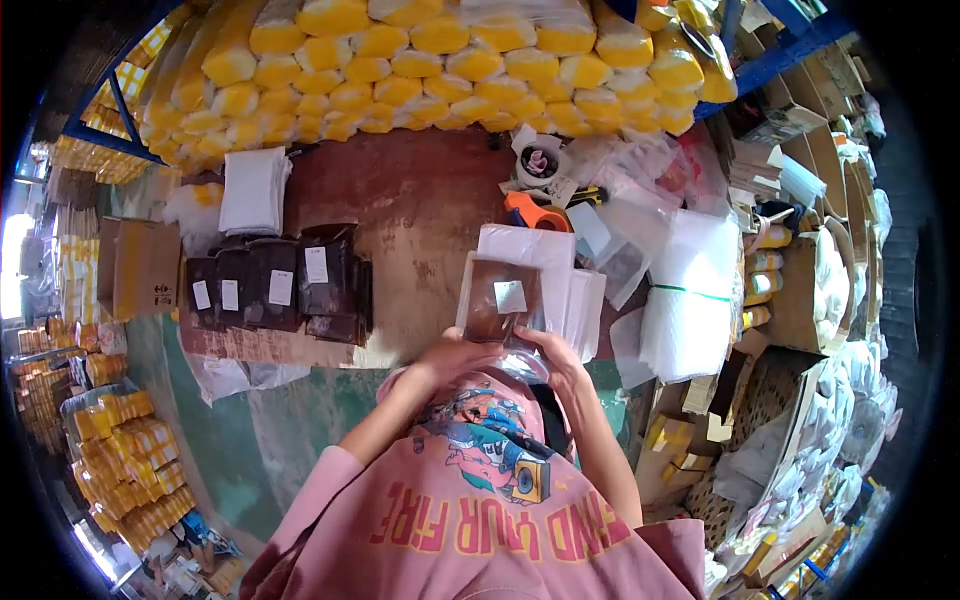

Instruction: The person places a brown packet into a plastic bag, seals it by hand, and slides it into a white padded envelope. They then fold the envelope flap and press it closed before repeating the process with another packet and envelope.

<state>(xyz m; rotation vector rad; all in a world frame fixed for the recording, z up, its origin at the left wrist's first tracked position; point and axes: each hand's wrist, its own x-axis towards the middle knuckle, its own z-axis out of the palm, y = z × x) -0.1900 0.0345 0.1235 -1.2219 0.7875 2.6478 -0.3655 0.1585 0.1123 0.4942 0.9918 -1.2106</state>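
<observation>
Because both hands hold the brown packet [487, 318] only by its near end, the far end could droop or swing if either grip eased. Left hand [450, 358] has its fingers bent in narrow at the packet's 7 o'clock corner; right hand [556, 355] pinches at 5 o'clock, thumb on top. How tightly they press, I cannot tell.

The packet lies at the tabletop's [420, 230] front edge, close to the person's body, over or just above the white sheets [525, 243], so a slip towards 6 o'clock could drop it on the floor. Clear plastic [525, 366] shows below the fingers; being slick and thin, it might crumple or snag if pulled unevenly. A thumb dragged across the white label [510, 297] could scuff it or lift a corner.

Taking the packet as the clock's centre, the orange tape dispenser [540, 213] sits near at 1 o'clock, where a careless reach might knock it. Loose plastic bags [625, 215] at 2 o'clock could slide over the sheets. Well apart at 9 o'clock, the dark packets [270, 275] overlap one another, and a bump could spread them.
</observation>
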